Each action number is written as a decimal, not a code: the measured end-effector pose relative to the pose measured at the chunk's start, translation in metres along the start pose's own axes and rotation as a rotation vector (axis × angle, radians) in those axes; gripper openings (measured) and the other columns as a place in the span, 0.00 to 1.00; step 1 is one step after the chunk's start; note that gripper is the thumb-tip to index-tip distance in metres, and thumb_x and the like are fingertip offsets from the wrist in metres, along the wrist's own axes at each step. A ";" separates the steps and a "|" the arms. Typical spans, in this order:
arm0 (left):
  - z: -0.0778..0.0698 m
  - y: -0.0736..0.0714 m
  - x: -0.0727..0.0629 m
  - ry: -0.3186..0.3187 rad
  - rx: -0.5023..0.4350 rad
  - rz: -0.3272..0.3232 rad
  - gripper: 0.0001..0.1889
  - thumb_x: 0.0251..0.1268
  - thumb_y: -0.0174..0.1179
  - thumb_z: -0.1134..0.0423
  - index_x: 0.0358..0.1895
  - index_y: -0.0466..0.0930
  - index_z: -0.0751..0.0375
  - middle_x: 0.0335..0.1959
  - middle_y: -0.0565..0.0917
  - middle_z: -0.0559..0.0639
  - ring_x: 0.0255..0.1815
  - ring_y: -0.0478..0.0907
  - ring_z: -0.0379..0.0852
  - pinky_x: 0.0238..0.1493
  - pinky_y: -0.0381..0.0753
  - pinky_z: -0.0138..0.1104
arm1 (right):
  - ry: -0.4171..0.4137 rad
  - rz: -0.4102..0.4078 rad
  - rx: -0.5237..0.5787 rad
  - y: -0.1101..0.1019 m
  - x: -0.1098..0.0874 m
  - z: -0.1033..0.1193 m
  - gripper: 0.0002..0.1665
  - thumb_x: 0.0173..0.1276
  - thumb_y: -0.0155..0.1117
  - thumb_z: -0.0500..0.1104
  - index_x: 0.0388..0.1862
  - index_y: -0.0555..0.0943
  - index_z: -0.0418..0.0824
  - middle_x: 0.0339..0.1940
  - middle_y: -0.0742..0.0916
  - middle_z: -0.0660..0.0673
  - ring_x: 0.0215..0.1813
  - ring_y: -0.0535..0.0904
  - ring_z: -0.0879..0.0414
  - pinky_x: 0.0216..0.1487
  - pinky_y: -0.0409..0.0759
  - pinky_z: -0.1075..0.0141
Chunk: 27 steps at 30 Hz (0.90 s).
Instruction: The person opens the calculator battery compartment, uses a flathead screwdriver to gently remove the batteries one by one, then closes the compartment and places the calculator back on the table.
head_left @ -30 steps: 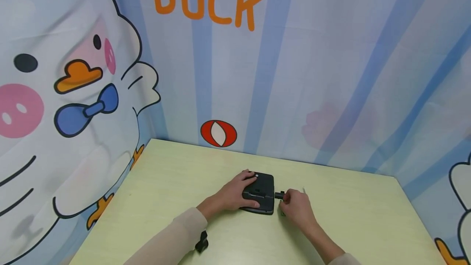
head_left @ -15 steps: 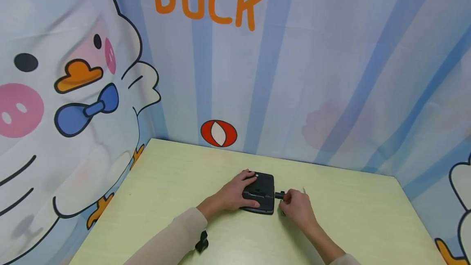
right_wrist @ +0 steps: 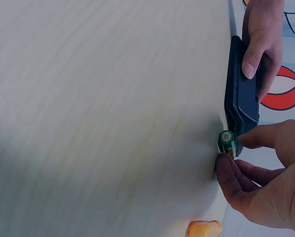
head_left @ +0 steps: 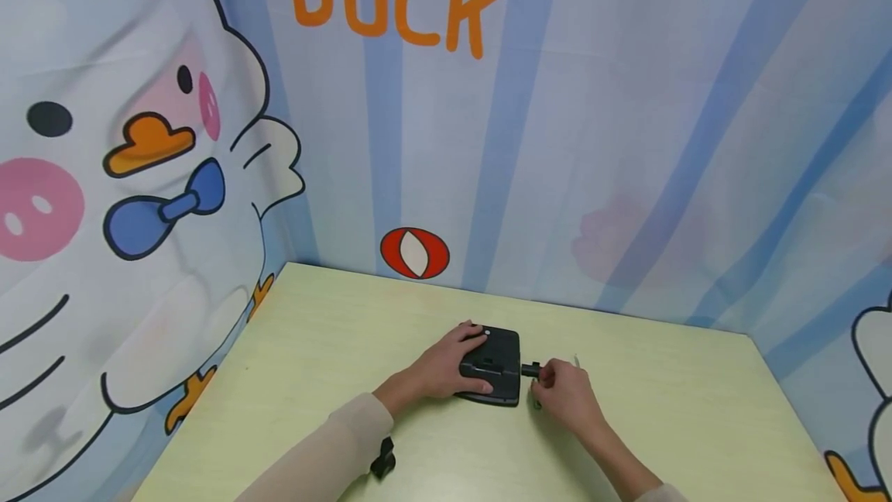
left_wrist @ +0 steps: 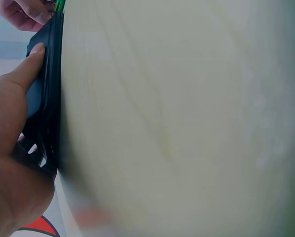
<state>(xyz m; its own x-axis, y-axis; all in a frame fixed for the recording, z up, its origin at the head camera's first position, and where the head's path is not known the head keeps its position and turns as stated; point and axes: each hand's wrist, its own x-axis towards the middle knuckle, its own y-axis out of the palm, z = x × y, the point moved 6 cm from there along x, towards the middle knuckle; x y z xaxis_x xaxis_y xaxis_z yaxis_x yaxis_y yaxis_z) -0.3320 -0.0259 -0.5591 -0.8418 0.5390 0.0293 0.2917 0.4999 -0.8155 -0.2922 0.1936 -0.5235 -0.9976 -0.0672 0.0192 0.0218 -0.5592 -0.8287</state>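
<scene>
A flat black device (head_left: 500,347), its exact kind unclear, lies on the pale table. My left hand (head_left: 440,362) holds it from the left, thumb toward its near side and fingers across the far part. A short black piece (head_left: 530,369) juts from its right side. Just beyond that edge my right hand (head_left: 566,395) pinches a green battery (right_wrist: 226,137), thumb on one side and forefinger on the other. Below the battery's round end shows a copper-coloured bit, possibly of another battery. Most of what lies between the right fingertips is hidden in the head view.
The yellowish table (head_left: 683,409) ends at a cloth backdrop (head_left: 627,138) printed with ducks and a red ball. A small black object (head_left: 382,459) shows beside the left sleeve. A thin pale sliver (head_left: 576,360) sticks up behind the right hand.
The right hand has shifted very slightly to the right. The left hand and the black device look unmoved.
</scene>
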 end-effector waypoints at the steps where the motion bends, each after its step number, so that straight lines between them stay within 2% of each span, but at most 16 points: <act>1: 0.000 0.000 0.000 0.000 0.000 -0.001 0.49 0.65 0.71 0.35 0.84 0.64 0.53 0.86 0.57 0.50 0.87 0.49 0.53 0.80 0.63 0.50 | 0.000 0.007 0.001 0.000 0.000 0.000 0.06 0.63 0.71 0.33 0.35 0.82 0.33 0.27 0.83 0.46 0.27 0.76 0.56 0.28 0.75 0.63; 16: -0.002 -0.002 0.000 -0.002 0.010 0.000 0.49 0.65 0.71 0.35 0.83 0.64 0.54 0.86 0.57 0.50 0.87 0.49 0.53 0.80 0.63 0.50 | -0.036 0.033 0.005 -0.006 -0.006 -0.004 0.06 0.63 0.73 0.34 0.35 0.83 0.35 0.29 0.85 0.47 0.32 0.79 0.56 0.35 0.80 0.61; 27: 0.000 0.000 0.001 0.006 -0.001 0.005 0.49 0.65 0.70 0.34 0.84 0.63 0.54 0.86 0.56 0.50 0.87 0.49 0.52 0.80 0.63 0.50 | -0.041 0.031 -0.005 -0.010 -0.005 -0.003 0.08 0.63 0.74 0.33 0.39 0.84 0.32 0.32 0.87 0.46 0.36 0.83 0.55 0.39 0.85 0.58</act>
<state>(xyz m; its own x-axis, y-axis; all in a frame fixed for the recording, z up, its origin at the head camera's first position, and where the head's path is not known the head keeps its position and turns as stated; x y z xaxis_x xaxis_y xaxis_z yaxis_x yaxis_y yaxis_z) -0.3325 -0.0256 -0.5591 -0.8375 0.5457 0.0288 0.2963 0.4978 -0.8151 -0.2874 0.2023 -0.5170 -0.9929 -0.1179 0.0166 0.0517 -0.5519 -0.8323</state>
